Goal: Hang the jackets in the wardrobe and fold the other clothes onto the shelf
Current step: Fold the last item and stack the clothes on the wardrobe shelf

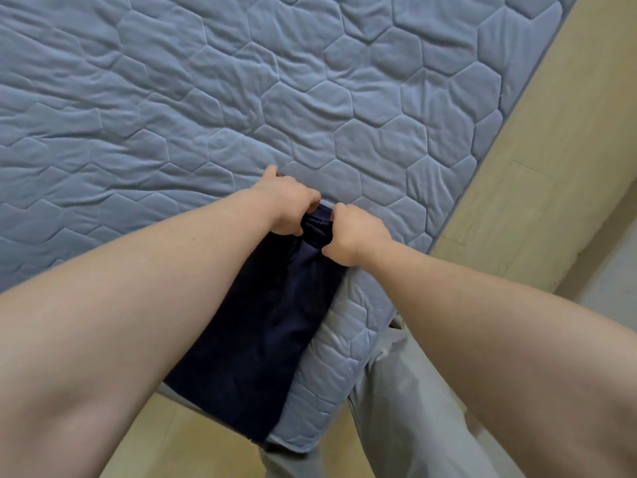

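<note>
Fold in progress, not complete. Grip: left hand [289,207] and right hand [355,236] clamped close together on waistband [315,226] of navy garment [262,322]. Below grip, garment flat along mattress [206,98] corner. Remaining, by judgement: final folds, shelf transfer.

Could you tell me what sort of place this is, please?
Probably a bedroom: a blue quilted mattress over a pale wood-look floor, with the left hand and right hand gripping a navy garment on the mattress.
</note>
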